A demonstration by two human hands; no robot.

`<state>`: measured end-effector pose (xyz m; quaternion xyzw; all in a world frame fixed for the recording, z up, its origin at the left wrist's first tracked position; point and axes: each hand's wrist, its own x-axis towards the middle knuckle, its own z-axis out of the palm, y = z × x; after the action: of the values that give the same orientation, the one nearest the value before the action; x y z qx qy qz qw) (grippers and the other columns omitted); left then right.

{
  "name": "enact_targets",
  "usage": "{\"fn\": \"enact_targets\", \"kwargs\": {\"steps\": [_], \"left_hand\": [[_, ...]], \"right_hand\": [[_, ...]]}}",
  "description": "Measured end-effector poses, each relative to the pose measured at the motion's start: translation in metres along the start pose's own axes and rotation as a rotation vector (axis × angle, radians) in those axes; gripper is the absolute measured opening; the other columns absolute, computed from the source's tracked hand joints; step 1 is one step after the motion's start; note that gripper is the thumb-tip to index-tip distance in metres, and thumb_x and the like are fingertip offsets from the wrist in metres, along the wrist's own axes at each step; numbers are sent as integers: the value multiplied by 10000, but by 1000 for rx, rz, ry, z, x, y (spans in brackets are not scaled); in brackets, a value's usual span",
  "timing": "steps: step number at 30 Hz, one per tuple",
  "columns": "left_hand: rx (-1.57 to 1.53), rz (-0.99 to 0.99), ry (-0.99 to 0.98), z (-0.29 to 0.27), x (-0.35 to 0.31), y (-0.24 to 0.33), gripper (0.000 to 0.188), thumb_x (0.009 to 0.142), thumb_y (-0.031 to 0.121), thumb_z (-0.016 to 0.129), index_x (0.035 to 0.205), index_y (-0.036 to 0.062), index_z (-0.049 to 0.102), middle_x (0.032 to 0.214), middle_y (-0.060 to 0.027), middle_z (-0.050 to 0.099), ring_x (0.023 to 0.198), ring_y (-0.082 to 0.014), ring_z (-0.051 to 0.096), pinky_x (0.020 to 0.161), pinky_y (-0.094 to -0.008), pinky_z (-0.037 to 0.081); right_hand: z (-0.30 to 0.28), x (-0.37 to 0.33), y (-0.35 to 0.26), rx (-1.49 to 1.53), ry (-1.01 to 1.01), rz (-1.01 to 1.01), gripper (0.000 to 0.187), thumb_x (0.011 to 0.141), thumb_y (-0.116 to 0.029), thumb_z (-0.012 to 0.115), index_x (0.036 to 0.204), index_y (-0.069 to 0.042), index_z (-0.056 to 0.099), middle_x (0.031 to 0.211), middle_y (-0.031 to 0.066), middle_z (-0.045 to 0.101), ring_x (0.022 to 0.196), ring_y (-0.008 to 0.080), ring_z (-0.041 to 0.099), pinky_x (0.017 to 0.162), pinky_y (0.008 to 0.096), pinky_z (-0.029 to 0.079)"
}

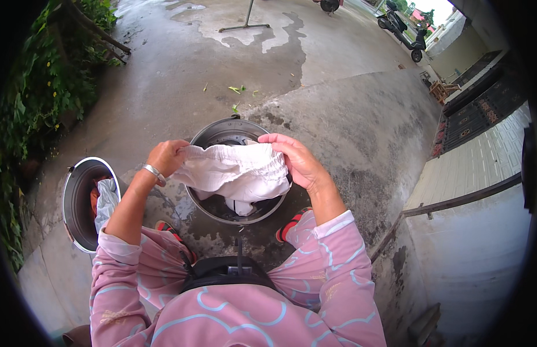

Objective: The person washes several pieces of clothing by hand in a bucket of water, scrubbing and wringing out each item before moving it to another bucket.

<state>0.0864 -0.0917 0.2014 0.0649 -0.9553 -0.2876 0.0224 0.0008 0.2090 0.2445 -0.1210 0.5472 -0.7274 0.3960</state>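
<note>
A white garment with a gathered elastic waistband (236,170) is stretched between my two hands. My left hand (168,158) is closed on one end of the waistband, and a silver bracelet circles that wrist. At the other end, my right hand (297,162) grips the waistband between thumb and fingers. Beneath the cloth stands a round metal basin (207,136), whose inside is dark and partly hidden by the garment. The cloth's lower part hangs down into the basin.
To the left is a metal bucket (77,196) holding grey cloth (107,199) and orange-red cloth. Leafy plants (43,98) border the far left. A whitish wall (465,225) runs along the right. Farther off are a metal stand (245,25) and a parked scooter (402,30).
</note>
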Motion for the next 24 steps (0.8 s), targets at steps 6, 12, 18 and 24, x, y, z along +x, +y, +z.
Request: {"fn": "enact_targets", "kwargs": {"steps": [6,12,18,24], "left_hand": [[-219,503,1,22,-10,29,369,709,134,662,1071,99,598,1080,-134,579,1027,-304,527,891,-375,422],[-232,546,-109,60,-21,43,308,708,158,689,1001,77,636,1063,-126,579,991,-285,534,848,-360,424],[-707,237,-228,47,-11,30,161,834,172,591,902,28,616,850,-29,598,787,-117,532,696,-273,438],[-983,154,-547,17,-13,34,242,904,223,527,931,-4,607,771,41,586,698,-17,495,617,-203,427]], "right_hand": [[15,3,-6,135,-5,-41,249,887,-120,464,1089,3,540,950,54,610,835,118,599,761,255,491],[26,6,-1,131,60,-26,200,885,-164,502,987,-21,596,884,30,603,808,106,572,734,248,476],[7,-1,-15,40,102,-51,139,793,-147,656,879,-52,601,845,22,616,718,85,580,671,239,481],[-25,-6,-23,-63,209,-89,158,745,-118,705,834,-51,593,760,21,620,679,86,583,625,229,481]]}}
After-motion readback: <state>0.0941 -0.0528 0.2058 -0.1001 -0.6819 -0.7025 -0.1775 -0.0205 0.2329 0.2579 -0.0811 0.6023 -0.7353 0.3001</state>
